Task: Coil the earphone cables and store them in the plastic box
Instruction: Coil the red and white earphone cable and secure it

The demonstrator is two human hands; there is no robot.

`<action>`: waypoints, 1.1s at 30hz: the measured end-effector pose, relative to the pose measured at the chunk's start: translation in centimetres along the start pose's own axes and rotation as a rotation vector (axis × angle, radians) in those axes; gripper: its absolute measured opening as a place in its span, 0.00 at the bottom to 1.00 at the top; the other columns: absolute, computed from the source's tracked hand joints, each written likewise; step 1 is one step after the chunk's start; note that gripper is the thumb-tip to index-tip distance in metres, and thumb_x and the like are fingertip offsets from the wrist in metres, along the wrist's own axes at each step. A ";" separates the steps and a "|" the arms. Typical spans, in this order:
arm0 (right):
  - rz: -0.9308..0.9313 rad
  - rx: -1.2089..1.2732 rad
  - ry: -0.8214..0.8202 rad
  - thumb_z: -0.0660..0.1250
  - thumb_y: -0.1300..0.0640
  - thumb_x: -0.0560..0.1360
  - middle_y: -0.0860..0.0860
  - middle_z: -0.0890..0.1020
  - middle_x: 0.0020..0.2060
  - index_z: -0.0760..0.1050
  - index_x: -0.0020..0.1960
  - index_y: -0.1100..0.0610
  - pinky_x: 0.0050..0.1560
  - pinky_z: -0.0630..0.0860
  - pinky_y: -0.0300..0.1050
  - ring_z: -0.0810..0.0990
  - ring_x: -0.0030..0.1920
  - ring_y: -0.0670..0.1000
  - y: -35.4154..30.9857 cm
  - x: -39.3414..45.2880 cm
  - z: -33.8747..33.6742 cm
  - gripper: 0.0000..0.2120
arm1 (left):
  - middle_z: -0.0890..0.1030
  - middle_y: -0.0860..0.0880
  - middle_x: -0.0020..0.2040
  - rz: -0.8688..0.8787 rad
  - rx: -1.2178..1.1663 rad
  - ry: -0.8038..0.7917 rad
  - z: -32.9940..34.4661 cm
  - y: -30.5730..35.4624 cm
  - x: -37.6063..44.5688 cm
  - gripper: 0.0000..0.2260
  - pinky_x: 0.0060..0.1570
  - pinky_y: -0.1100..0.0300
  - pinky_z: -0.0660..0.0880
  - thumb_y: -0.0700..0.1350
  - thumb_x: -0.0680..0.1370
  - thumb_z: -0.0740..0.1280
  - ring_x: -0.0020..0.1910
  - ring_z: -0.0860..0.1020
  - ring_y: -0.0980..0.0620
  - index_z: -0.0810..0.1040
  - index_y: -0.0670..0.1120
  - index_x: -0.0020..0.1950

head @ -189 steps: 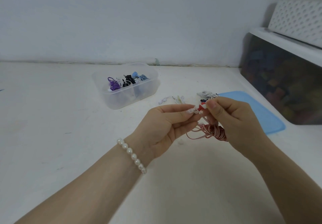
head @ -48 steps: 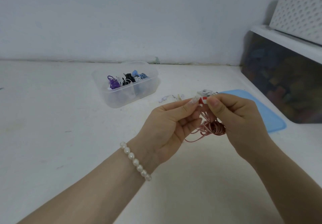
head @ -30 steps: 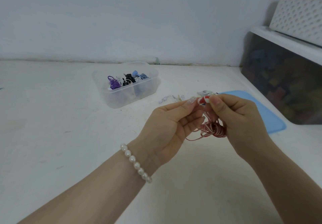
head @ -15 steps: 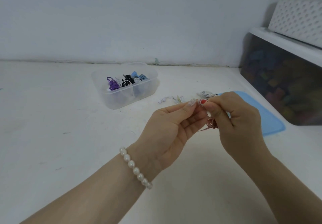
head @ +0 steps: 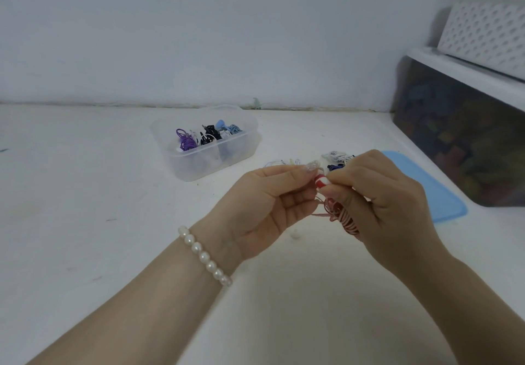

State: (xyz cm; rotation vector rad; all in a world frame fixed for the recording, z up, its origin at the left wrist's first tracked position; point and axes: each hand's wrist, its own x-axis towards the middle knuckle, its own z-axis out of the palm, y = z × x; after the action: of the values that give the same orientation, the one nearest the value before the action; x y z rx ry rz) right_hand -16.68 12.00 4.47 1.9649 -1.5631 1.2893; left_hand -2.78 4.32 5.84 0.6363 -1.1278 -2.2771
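1. Red-and-white earbud (head: 321, 180) sits pinched between our right hand (head: 389, 208) thumb and forefinger, up in the air above the white tabletop (head: 85, 222).
2. Pink-red earphone cable (head: 345, 219) hangs in a bundle of loops under our right palm; remaining right fingers are curled shut around it.
3. Our left hand (head: 264, 202) is just beside the right, palm facing up and toward us. Thumb and forefinger are drawn together at the earbud; we can't tell if they actually grip it or only touch. A thin loose strand runs by the lower left fingers.
4. Pearl bracelet (head: 204, 256) on our left wrist.
5. Clear plastic box (head: 199, 165) stands well apart, up-left of the hands, lid off. Inside we see coiled sets: purple (head: 186, 141), black (head: 210, 134), light blue (head: 231, 129).
6. Blue lid (head: 431, 191) lies flat on the table behind our right hand.
7. Loose earphones (head: 336, 156), white and dark blue, lie on the table just beyond our fingertips; a pale thin cable (head: 279, 162) lies left of those.
8. Dark storage bin (head: 466, 137) with a white perforated basket (head: 488, 32) on top stands at the right edge.
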 end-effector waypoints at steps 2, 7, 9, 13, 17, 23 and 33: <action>0.004 0.009 -0.020 0.63 0.55 0.74 0.52 0.76 0.31 0.80 0.40 0.62 0.40 0.68 0.34 0.70 0.36 0.50 0.1 0.0 0.0 0.12 | 0.81 0.47 0.34 0.009 0.001 -0.019 -0.1 0.1 0.0 0.08 0.35 0.65 0.78 0.41 0.63 0.68 0.32 0.79 0.55 0.82 0.40 0.39; 0.045 0.027 -0.053 0.64 0.53 0.73 0.51 0.76 0.31 0.80 0.41 0.60 0.40 0.67 0.32 0.70 0.36 0.48 0.1 0.0 -0.2 0.12 | 0.82 0.46 0.34 0.197 0.241 -0.008 -0.3 0.4 0.0 0.07 0.40 0.63 0.79 0.42 0.62 0.69 0.34 0.79 0.53 0.83 0.42 0.37; 0.020 0.001 -0.068 0.64 0.53 0.73 0.51 0.76 0.31 0.80 0.40 0.60 0.39 0.66 0.32 0.70 0.36 0.48 0.0 0.1 -0.2 0.11 | 0.82 0.46 0.33 0.235 0.329 0.008 -0.5 0.6 -0.1 0.06 0.37 0.63 0.78 0.42 0.62 0.70 0.33 0.79 0.53 0.84 0.42 0.36; -0.130 -0.130 -0.086 0.65 0.57 0.74 0.53 0.76 0.30 0.79 0.38 0.63 0.37 0.67 0.39 0.69 0.35 0.51 -0.1 0.2 -0.3 0.11 | 0.81 0.45 0.33 0.216 0.404 0.034 -0.7 0.8 -0.2 0.06 0.35 0.64 0.76 0.43 0.62 0.73 0.33 0.77 0.50 0.83 0.42 0.35; -0.211 -0.220 -0.096 0.65 0.58 0.74 0.54 0.76 0.30 0.79 0.38 0.64 0.36 0.68 0.44 0.70 0.33 0.53 0.0 0.2 -0.2 0.11 | 0.80 0.46 0.31 0.197 0.393 0.048 -0.6 0.5 0.0 0.06 0.35 0.65 0.75 0.43 0.60 0.76 0.32 0.75 0.52 0.83 0.43 0.33; 0.067 0.025 -0.091 0.64 0.52 0.72 0.48 0.76 0.30 0.80 0.39 0.59 0.39 0.67 0.30 0.71 0.35 0.46 -0.7 0.2 -0.2 0.12 | 0.81 0.44 0.34 0.160 0.201 -0.001 -0.4 0.3 0.0 0.09 0.41 0.62 0.77 0.43 0.61 0.70 0.35 0.77 0.51 0.81 0.39 0.37; 0.461 0.547 -0.100 0.66 0.47 0.69 0.44 0.78 0.26 0.79 0.34 0.46 0.33 0.71 0.32 0.74 0.29 0.42 -0.8 0.7 -1.0 0.07 | 0.82 0.46 0.35 0.255 0.182 -0.015 0.0 0.1 -0.1 0.11 0.37 0.64 0.78 0.41 0.66 0.66 0.32 0.79 0.55 0.81 0.37 0.44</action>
State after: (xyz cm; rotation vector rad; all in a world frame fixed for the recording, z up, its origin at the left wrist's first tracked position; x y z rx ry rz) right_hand -16.40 12.63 5.78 2.0554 -1.9479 2.0075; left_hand -2.65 4.30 5.93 0.5114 -1.3516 -1.9830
